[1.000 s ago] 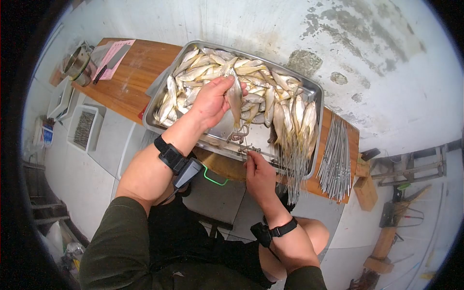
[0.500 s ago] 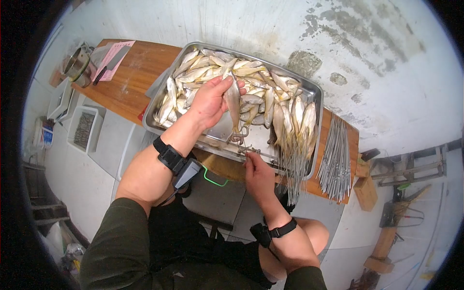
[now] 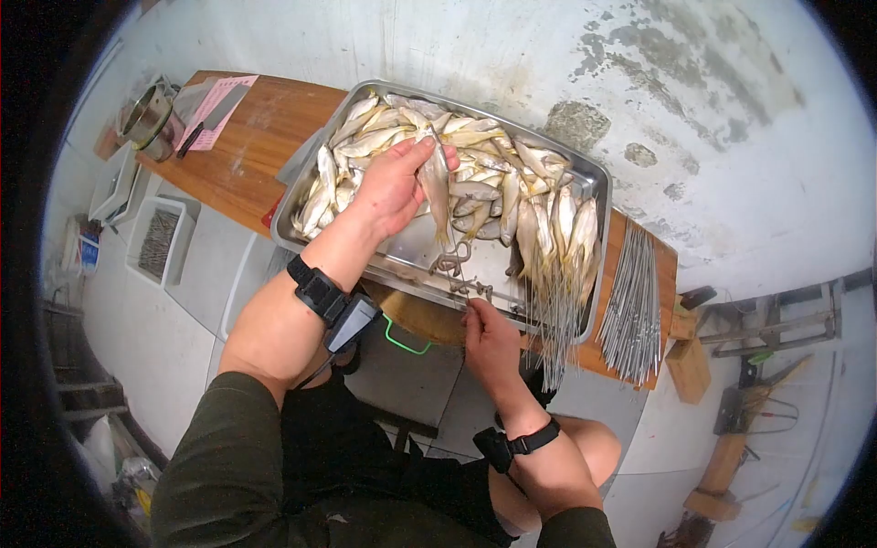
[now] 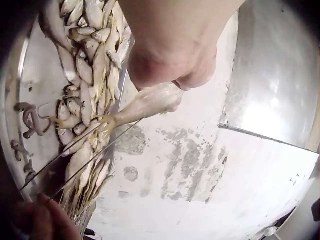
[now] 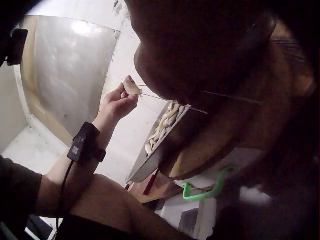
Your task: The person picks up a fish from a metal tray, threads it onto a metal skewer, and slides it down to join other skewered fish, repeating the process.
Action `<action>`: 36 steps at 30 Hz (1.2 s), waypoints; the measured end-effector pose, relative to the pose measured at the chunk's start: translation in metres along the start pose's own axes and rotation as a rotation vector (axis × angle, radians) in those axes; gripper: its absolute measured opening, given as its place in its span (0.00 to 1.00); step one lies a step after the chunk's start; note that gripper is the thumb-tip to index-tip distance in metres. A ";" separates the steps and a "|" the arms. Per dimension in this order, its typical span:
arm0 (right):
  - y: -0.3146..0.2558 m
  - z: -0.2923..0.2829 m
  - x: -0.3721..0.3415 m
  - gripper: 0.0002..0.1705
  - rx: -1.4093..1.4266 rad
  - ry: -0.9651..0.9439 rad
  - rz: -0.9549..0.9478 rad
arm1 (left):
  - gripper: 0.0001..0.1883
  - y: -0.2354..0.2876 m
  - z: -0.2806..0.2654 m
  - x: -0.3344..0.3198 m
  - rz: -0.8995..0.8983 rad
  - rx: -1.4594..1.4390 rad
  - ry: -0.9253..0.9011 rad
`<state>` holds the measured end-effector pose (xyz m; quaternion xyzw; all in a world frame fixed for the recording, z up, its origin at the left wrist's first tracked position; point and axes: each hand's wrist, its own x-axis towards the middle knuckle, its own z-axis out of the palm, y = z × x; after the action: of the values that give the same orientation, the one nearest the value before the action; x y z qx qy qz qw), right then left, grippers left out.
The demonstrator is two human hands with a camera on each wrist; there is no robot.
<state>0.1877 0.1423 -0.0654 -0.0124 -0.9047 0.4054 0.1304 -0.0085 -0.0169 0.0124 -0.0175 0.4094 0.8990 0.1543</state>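
My left hand [image 3: 395,187] grips a single fish [image 3: 436,187] above the metal tray [image 3: 294,239], tail toward me; the left wrist view shows the same fish [image 4: 145,104] under the fingers. Below it my right hand [image 3: 493,342] pinches thin metal skewers [image 4: 82,167], two of which run up to the fish. Loose fish [image 3: 370,142] fill the back of the tray. At its right end, several fish [image 3: 566,219] lie side by side with skewers [image 3: 555,315] sticking out toward me. Dark entrail-like pieces [image 3: 449,262] lie near the front rim.
Bare skewers [image 3: 635,306] are bundled on the wooden board right of the tray. On the left stand a knife [image 3: 212,119] on pink paper, a metal pot [image 3: 151,123] and a white bin [image 3: 160,242] of small metal pieces. A round board with a green handle [image 3: 406,340] sits below the tray.
My right hand has moved slightly down, toward me. The left hand has shifted a little up and left with the fish still in its grip.
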 end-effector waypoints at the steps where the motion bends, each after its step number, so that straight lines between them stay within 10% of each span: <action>1: 0.000 0.000 0.001 0.09 -0.001 0.001 0.000 | 0.12 -0.002 -0.002 0.000 -0.014 0.015 -0.036; 36: -0.022 0.006 0.016 0.09 0.071 0.013 0.085 | 0.13 -0.016 0.007 -0.005 -0.058 0.030 0.050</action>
<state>0.1727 0.1255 -0.0492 -0.0488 -0.8875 0.4424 0.1191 0.0016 -0.0032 0.0056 -0.0495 0.4261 0.8871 0.1705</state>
